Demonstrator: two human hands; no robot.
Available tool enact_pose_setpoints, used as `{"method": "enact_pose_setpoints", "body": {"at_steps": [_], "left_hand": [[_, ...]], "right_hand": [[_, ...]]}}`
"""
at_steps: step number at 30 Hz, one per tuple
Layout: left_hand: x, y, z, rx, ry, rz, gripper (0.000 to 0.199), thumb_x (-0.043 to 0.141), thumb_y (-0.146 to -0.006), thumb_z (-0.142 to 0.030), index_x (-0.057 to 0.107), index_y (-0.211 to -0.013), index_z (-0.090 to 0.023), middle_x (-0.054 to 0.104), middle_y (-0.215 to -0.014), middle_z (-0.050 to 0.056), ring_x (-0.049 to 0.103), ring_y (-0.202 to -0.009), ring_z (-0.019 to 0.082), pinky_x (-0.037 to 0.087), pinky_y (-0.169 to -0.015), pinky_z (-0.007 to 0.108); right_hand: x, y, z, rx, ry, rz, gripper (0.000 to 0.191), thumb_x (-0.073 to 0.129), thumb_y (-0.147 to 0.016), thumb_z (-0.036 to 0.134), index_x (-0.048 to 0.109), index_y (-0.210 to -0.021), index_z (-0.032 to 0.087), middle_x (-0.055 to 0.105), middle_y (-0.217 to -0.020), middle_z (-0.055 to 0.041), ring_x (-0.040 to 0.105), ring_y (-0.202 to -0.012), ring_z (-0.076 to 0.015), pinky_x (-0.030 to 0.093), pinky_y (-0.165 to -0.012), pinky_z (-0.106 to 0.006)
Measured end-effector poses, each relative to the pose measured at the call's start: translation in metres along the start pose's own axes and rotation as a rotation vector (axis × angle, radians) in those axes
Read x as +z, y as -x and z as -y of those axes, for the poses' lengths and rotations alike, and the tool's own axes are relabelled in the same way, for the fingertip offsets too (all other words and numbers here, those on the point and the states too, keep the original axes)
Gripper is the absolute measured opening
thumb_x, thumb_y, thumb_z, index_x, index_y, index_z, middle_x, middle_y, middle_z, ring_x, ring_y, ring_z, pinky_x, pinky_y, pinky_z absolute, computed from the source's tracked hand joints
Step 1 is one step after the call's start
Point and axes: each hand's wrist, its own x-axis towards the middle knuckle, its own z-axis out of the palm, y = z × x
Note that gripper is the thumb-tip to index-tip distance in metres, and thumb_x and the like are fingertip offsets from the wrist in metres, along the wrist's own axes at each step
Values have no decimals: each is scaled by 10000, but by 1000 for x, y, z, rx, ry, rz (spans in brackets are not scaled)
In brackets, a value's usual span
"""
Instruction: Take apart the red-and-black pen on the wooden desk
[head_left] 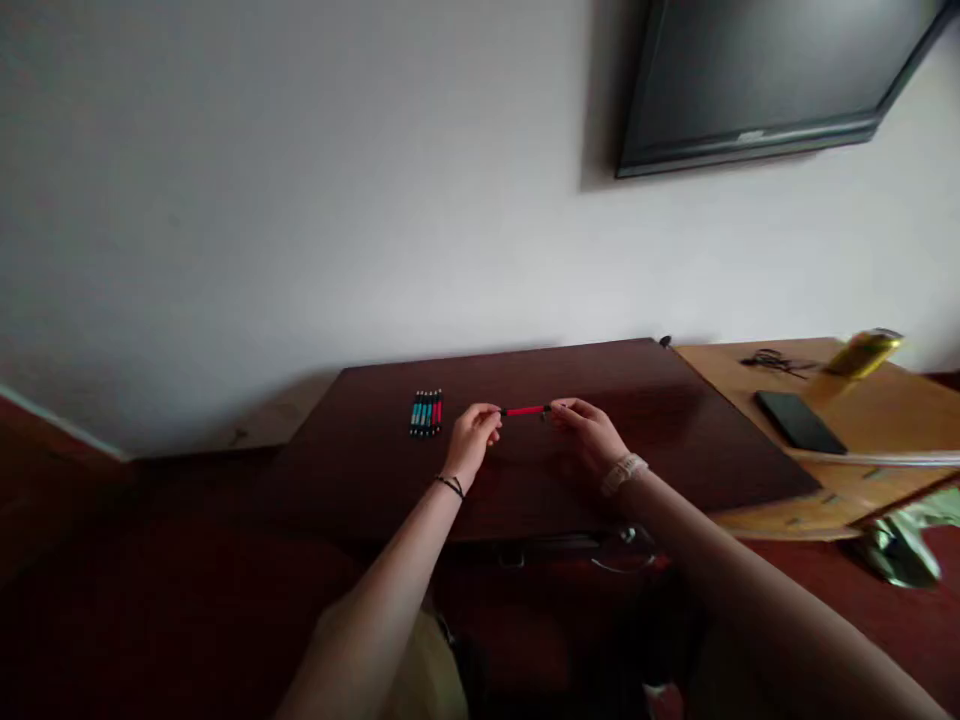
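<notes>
- The left hand point(471, 437) and the right hand point(589, 432) hold a slim red pen with a dark tip point(525, 411) between them, level and just above the dark brown wooden table point(675, 440).
- The left hand's grip is closed on the pen's left end, fingers curled around it; a thin dark band sits on that wrist.
- The right hand's grip is pinched shut on the pen's right, dark end; a pale wristband sits on that wrist.
- No writing on the pen can be read; it is too small and the picture is dim.
- A neat row of teal and red pens with dark ends point(426, 413) lies flat on the table, just left of the left hand and apart from it. Any labels on them are too small to read.
- A dark flat screen point(757, 75) hangs on the white wall point(300, 180) at upper right; a small pale mark on its lower frame is unreadable.
- To the right, touching the dark table, stands a lighter wooden table point(885, 420) carrying a flat black rectangular device point(799, 421), a blurred yellow can point(862, 353) and a tangle of dark cord point(776, 361).
- Nothing lies between the hands and the row of pens.
</notes>
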Motion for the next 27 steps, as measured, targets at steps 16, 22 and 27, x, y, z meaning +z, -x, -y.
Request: {"method": "enact_pose_setpoints", "body": {"at_steps": [16, 22, 27], "left_hand": [[-6, -1, 3, 9, -35, 17, 259, 715, -811, -387, 663, -933, -164, 676, -818, 34, 581, -616, 112, 406, -543, 224], [-3, 0, 2, 26, -36, 26, 235, 681, -844, -378, 642, -927, -163, 663, -825, 32, 575, -618, 107, 415, -548, 224], [-2, 0, 3, 8, -38, 38, 209, 636, -873, -361, 628, -937, -162, 660, -837, 36, 581, -627, 107, 417, -548, 219]], "right_hand": [[-4, -2, -2, -15, 16, 9, 395, 918, -683, 513, 763, -892, 216, 701, -846, -20, 584, -732, -135, 466, -669, -267], [-3, -3, -4, -5, 0, 5, 384, 928, -677, 498, 767, -887, 220, 698, -853, -19, 591, -755, -132, 478, -690, -255], [-2, -2, -2, 2, 3, 13, 398, 921, -679, 512, 763, -891, 214, 696, -848, -28, 584, -743, -142, 473, -663, -264]]}}
